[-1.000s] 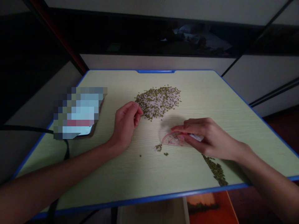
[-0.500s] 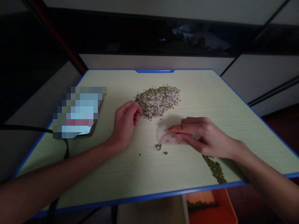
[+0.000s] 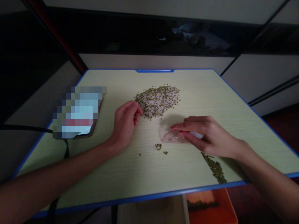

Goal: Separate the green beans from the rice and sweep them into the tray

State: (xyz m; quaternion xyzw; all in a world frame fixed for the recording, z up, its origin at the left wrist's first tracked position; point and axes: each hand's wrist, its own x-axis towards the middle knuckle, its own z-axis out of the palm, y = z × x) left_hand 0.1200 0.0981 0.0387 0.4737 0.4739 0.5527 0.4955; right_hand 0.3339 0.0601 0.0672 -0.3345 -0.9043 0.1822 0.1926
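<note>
My right hand grips a clear, half-round protractor with reddish markings, held over the tabletop. Just left of its curved edge lie a small cluster of green beans and pale grains and a few loose beans. A strip of green beans runs below my right hand toward the table's front edge. My left hand rests with fingers curled and pinched together at the left edge of a mixed pile of green beans and whitish grains. Whatever its fingers might hold is hidden.
The pale table has a blue rim. A blurred-out phone-like device sits at the left, with a black strap near it. Below the front edge are a whitish container and an orange bin containing dark green matter.
My right hand has shifted slightly right with the protractor, away from the small bean cluster. The left hand stays in place at the pile.
</note>
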